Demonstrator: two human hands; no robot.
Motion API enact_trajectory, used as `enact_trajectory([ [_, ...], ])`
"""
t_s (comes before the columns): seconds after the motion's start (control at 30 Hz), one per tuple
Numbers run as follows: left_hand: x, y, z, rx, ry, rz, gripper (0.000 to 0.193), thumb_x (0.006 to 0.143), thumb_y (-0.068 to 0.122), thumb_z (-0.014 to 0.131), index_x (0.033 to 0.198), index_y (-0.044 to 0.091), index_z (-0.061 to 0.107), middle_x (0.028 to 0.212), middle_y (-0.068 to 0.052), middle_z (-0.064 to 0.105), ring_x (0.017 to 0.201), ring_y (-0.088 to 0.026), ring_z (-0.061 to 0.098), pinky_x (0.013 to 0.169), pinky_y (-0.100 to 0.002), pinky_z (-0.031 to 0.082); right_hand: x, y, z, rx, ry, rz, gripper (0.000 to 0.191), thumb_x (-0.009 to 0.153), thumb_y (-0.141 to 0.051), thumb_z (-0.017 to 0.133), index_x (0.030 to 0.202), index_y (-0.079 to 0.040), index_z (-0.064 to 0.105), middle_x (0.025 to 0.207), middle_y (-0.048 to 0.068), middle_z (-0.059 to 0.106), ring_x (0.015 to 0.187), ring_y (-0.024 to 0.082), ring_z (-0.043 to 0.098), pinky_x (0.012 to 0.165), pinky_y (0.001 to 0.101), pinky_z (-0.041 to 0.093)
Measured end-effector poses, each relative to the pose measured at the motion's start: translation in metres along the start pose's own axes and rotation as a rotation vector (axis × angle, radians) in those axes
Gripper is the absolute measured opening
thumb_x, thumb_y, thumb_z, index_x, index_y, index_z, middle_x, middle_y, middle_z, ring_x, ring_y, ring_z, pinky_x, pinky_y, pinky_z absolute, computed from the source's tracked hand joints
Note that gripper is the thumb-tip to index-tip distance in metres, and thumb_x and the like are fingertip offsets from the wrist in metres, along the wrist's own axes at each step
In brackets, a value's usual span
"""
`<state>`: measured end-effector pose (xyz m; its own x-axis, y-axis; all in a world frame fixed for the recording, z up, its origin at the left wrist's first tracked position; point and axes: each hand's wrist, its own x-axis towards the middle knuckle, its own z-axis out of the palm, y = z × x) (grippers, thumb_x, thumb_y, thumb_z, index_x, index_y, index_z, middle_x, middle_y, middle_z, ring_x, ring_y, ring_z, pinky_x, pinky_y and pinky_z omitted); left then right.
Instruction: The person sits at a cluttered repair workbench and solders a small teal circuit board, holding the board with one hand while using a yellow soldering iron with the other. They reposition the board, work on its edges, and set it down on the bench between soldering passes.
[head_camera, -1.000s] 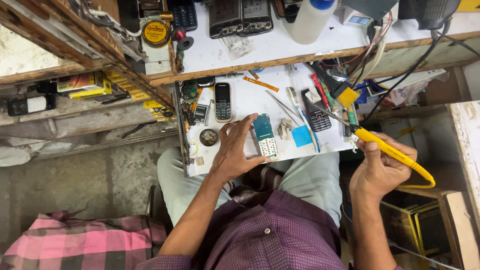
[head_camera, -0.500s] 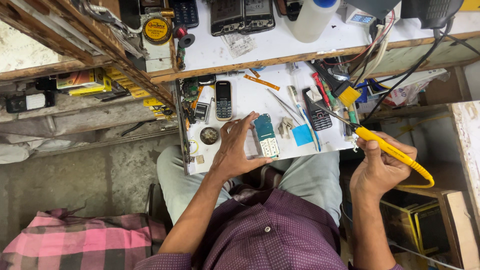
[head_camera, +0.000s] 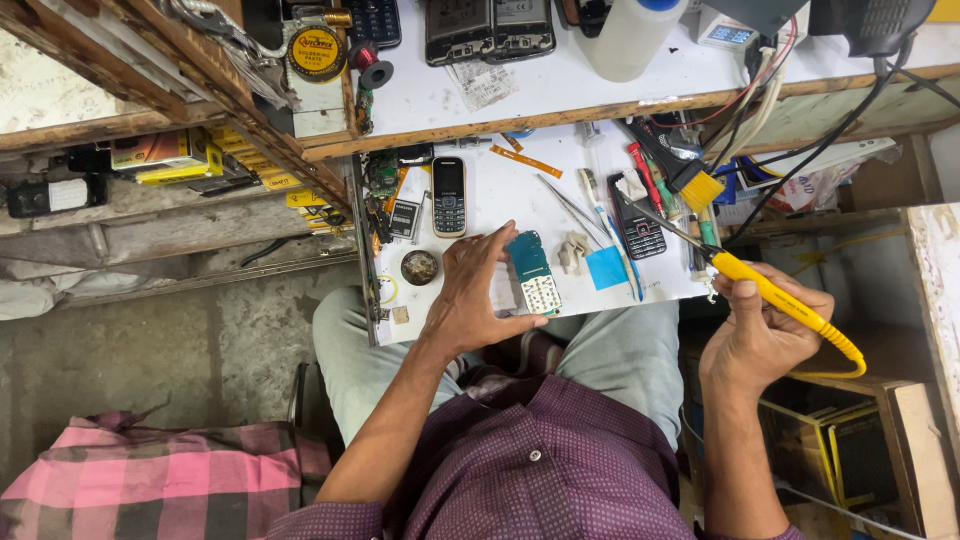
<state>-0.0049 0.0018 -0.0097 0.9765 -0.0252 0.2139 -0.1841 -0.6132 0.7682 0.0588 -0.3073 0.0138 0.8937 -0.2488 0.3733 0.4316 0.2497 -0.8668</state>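
My left hand (head_camera: 470, 295) grips a bare phone circuit board (head_camera: 534, 272), teal at the top with a white keypad grid below, and holds it flat on the white work tray (head_camera: 500, 190) over my lap. My right hand (head_camera: 762, 335) is closed around the yellow handle of a soldering iron (head_camera: 775, 295). Its metal tip points up and left, toward the black keypad phone (head_camera: 636, 222), well clear of the board. A yellow cord curls off behind the hand.
On the tray lie a grey bar phone (head_camera: 448, 195), a small round tin (head_camera: 419, 266), tweezers (head_camera: 572, 208), a blue pad (head_camera: 605, 268), a yellow brush (head_camera: 690, 180). The shelf above holds phones (head_camera: 490, 28), a white bottle (head_camera: 630, 35) and cables (head_camera: 800, 150). A pink checked cloth (head_camera: 150, 480) lies at lower left.
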Motion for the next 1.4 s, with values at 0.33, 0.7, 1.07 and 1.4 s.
enact_trajectory([
  [0.33, -0.001, 0.0, -0.001, 0.002, 0.005, 0.018, 0.125, 0.065, 0.059, 0.09, 0.16, 0.004, 0.029, 0.152, -0.016, 0.054, 0.13, -0.026, 0.059, 0.122, -0.049, 0.025, -0.001, 0.001, -0.002, 0.001, 0.003, 0.004, 0.038, 0.107, 0.0, 0.081, 0.121, -0.004, 0.045, 0.115, 0.022, 0.068, 0.099, 0.026, 0.073, 0.09, 0.0365, 0.065],
  [0.7, 0.004, 0.014, -0.005, 0.191, -0.048, 0.009, 0.114, 0.066, 0.048, 0.091, 0.157, 0.012, 0.032, 0.153, -0.012, 0.044, 0.142, -0.031, 0.039, 0.121, -0.054, 0.021, -0.029, -0.006, 0.001, -0.395, -0.302, -0.047, 0.027, 0.1, 0.006, 0.072, 0.106, -0.001, 0.047, 0.103, 0.02, 0.067, 0.096, 0.023, 0.07, 0.088, 0.0309, 0.06],
  [1.07, 0.004, 0.012, -0.004, 0.2, -0.069, -0.004, 0.113, 0.066, 0.047, 0.091, 0.157, 0.016, 0.032, 0.155, -0.01, 0.04, 0.143, -0.028, 0.038, 0.12, -0.055, 0.021, -0.039, -0.01, 0.016, -0.465, -0.437, -0.128, 0.024, 0.093, 0.001, 0.076, 0.103, -0.002, 0.055, 0.106, 0.019, 0.071, 0.1, 0.023, 0.072, 0.085, 0.0308, 0.06],
  [1.4, 0.004, 0.01, -0.003, 0.21, -0.074, -0.003, 0.113, 0.066, 0.046, 0.091, 0.157, 0.017, 0.032, 0.154, -0.01, 0.039, 0.143, -0.028, 0.038, 0.119, -0.055, 0.021, -0.039, -0.009, 0.018, -0.475, -0.45, -0.112, 0.023, 0.093, 0.001, 0.076, 0.103, -0.002, 0.055, 0.106, 0.019, 0.071, 0.1, 0.022, 0.071, 0.085, 0.0298, 0.059],
])
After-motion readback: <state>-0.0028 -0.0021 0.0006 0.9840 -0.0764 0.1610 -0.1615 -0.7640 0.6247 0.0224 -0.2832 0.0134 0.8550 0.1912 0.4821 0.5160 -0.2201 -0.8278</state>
